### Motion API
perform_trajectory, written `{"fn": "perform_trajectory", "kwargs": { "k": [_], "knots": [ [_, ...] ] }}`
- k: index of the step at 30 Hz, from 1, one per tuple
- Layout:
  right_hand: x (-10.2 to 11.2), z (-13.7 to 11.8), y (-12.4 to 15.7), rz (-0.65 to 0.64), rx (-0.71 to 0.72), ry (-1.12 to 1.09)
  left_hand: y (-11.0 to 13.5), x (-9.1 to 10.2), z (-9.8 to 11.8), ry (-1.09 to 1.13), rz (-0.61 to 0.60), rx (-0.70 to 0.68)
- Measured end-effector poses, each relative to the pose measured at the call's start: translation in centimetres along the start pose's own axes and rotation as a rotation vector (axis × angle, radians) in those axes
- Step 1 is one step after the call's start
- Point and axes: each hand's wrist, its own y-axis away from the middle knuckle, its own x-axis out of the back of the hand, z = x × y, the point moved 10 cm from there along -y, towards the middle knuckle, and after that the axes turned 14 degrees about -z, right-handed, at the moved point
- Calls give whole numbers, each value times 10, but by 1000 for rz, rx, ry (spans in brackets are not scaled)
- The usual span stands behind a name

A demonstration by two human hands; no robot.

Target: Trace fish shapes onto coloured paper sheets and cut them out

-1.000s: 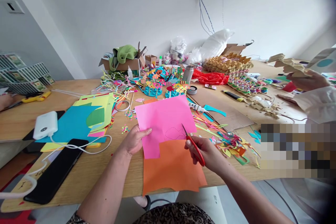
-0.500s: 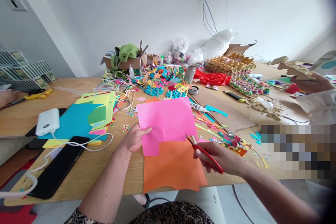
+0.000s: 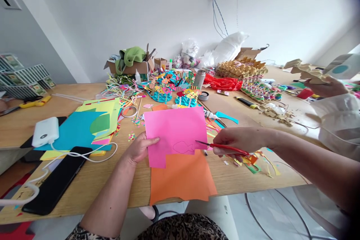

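My left hand [image 3: 140, 147] pinches the left edge of a pink sheet of paper [image 3: 177, 125], thumb on top. A fish outline is drawn in pencil near the sheet's lower edge, and a notch is missing at its bottom. In my right hand [image 3: 239, 138] are red-handled scissors [image 3: 222, 147], their blades pointing left in front of the sheet, close to the fish's tail. Whether the blades touch the paper I cannot tell. Below the pink sheet an orange sheet [image 3: 182, 180] lies at the table's front edge, partly covered by it.
Left of me are coloured papers [image 3: 70, 127], a white power bank [image 3: 45, 131] and a black phone [image 3: 57, 182]. Behind the sheet stand blue paper crafts [image 3: 187, 99] and a metal bottle [image 3: 199, 79]. At right, another person's hand [image 3: 327, 87] holds an egg-carton piece [image 3: 306, 70].
My right hand has turned and lifted, so the scissors now lie nearly level instead of slanting up from below. The fish drawing shows more fully. The view has shifted slightly.
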Motion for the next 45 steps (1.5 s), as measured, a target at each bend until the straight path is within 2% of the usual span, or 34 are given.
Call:
{"fn": "perform_trajectory", "kwargs": {
  "k": [5, 12, 20, 26, 32, 38, 45],
  "knots": [
    [1, 1, -6, -46, -70, 67, 0, 0, -1, 16, -11, 2],
    [6, -12, -9, -59, -24, 35, 0, -3, -1, 18, -25, 7],
    [4, -17, -13, -95, -60, 65, 0, -2, -1, 6, -19, 7],
    [7, -13, -15, -60, -73, 78, -1, 2, -4, -2, -4, 26],
    [6, -21, -16, -51, -66, 153, -1, 4, -6, -11, 11, 49],
    [7, -20, -17, -28, -72, 108, -1, 3, -6, -9, 17, 45],
    [18, -16, -18, 43, -53, 183, 0, 4, -3, 8, 28, 21]
  ]
}}
